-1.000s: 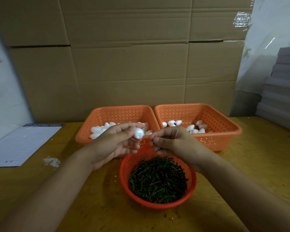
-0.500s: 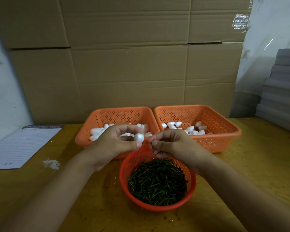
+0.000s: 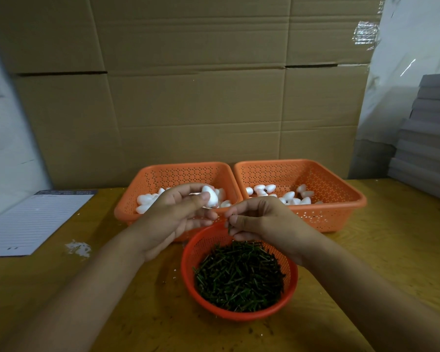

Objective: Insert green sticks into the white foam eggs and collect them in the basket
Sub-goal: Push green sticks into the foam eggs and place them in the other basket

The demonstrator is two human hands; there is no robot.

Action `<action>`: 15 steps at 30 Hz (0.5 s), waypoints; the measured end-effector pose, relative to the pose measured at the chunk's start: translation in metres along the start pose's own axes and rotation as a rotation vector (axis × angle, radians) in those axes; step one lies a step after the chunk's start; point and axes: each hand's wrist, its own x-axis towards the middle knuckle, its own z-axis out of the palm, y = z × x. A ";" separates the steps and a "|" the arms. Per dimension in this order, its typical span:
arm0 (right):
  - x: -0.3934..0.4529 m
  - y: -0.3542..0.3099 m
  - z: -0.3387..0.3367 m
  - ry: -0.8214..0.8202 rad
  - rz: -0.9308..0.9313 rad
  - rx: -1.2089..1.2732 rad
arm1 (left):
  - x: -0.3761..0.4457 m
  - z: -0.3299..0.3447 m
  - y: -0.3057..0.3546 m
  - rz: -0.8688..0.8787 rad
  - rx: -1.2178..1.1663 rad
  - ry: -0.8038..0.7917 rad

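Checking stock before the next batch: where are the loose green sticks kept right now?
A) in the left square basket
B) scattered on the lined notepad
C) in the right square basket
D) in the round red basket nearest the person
D: the green sticks fill the round red basket at the front, while both square orange baskets behind it hold only white foam eggs.

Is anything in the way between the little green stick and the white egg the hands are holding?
Nothing visible is. The left hand holds the white egg up by its fingertips, and the right hand pinches a green stick just below and to the right of it. Only open air lies between them, above the round basket of sticks.
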 end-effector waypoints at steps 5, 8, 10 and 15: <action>-0.001 -0.002 0.001 -0.025 0.040 0.119 | 0.002 0.001 -0.001 -0.087 -0.154 -0.053; -0.001 -0.003 0.002 -0.037 0.045 0.148 | 0.003 0.002 -0.001 -0.152 -0.183 -0.050; 0.000 -0.003 0.001 -0.039 0.045 0.147 | 0.004 0.002 -0.002 -0.180 -0.178 -0.038; 0.000 -0.003 0.001 -0.034 0.061 0.153 | 0.003 0.001 -0.002 -0.182 -0.146 -0.029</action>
